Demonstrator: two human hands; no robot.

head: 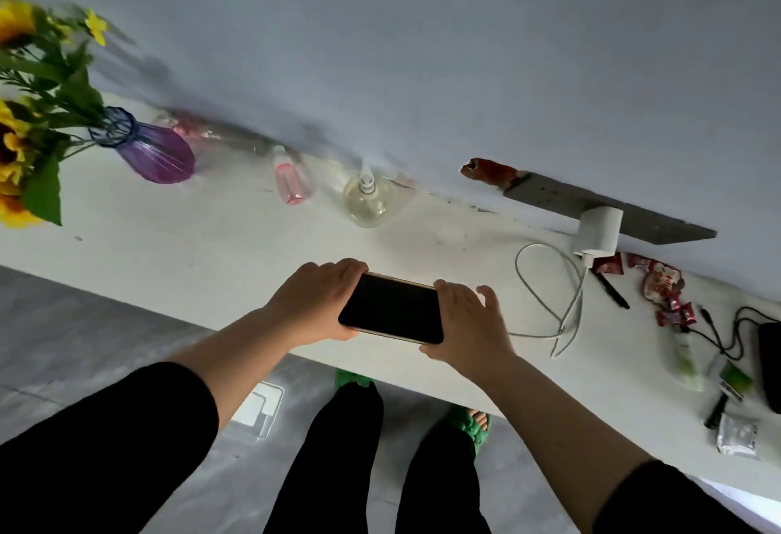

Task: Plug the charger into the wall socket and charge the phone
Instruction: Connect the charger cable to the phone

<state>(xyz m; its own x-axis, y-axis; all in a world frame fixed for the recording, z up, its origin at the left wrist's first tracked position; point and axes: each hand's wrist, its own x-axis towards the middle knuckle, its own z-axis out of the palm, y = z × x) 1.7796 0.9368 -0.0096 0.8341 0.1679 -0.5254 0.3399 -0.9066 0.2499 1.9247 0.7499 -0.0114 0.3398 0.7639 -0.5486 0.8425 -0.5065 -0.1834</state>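
Observation:
I hold a black phone (391,307) level over the white table's front edge, its dark screen facing up. My left hand (312,301) grips its left end and my right hand (469,322) holds its right end, fingers partly spread. A white charger block (598,231) sits plugged into the grey wall socket strip (659,216) at the back right. Its white cable (549,280) loops over the table and runs under my right hand; whether the cable's end is in the phone is hidden.
On the white table (190,237) stand a purple vase (152,149) of sunflowers, a pink bottle (291,182) and a clear pump bottle (367,199). Red wrappers (663,284), a pen, a black cable and small packets lie at the right. My feet in green slippers (471,423) are below.

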